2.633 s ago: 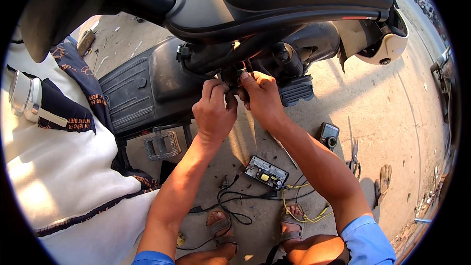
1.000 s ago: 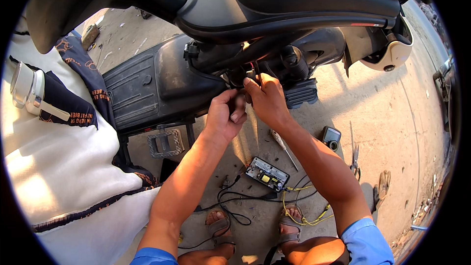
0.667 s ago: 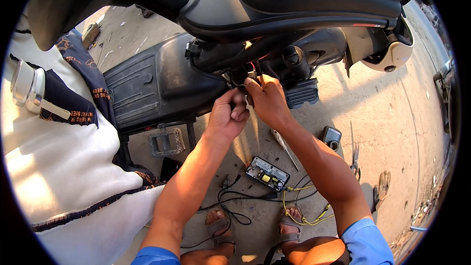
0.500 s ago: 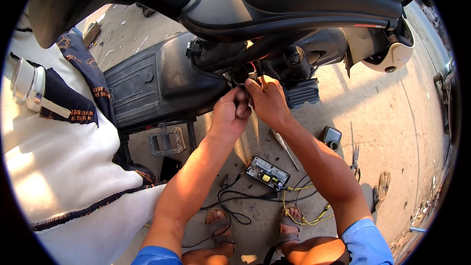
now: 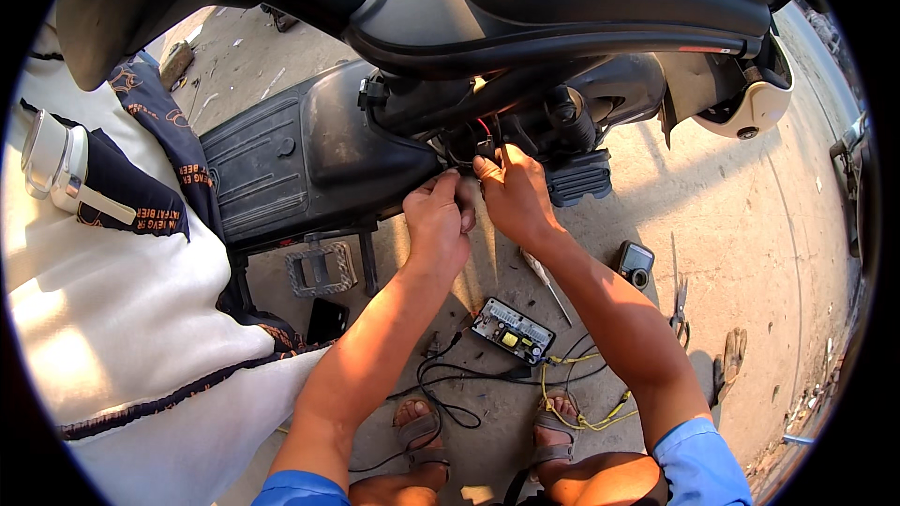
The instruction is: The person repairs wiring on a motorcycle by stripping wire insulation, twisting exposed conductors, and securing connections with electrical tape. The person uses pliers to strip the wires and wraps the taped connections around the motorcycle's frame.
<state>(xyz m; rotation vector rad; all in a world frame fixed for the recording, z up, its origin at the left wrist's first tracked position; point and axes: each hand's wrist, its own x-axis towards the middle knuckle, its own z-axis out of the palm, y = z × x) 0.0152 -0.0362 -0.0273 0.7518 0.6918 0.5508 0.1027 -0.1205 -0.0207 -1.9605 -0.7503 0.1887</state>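
Below the seat of an electric scooter [image 5: 347,131], both my hands work at the wiring. My right hand [image 5: 516,195] is closed, thumb against fingers, around the lower end of a small dark wire connector [image 5: 486,146]. A thin red wire [image 5: 484,126] runs up from it into the shaded frame. Just left of it, my left hand [image 5: 439,217] is closed with its fingers curled in. Whatever its fingertips pinch is hidden from view. The two hands are slightly apart, beside the black plastic body.
On the ground lie an opened circuit-board box [image 5: 513,330] with black and yellow cables, a screwdriver [image 5: 546,286], a meter [image 5: 635,263], scissors [image 5: 680,305], a glove [image 5: 729,364] and a phone [image 5: 327,320]. A white cloth cover [image 5: 112,309] hangs at left; a white helmet [image 5: 750,112] is at right.
My left hand has shifted a little left and down, opening a narrow gap to my right hand. The right hand has barely moved; more of the connector and red wire shows.
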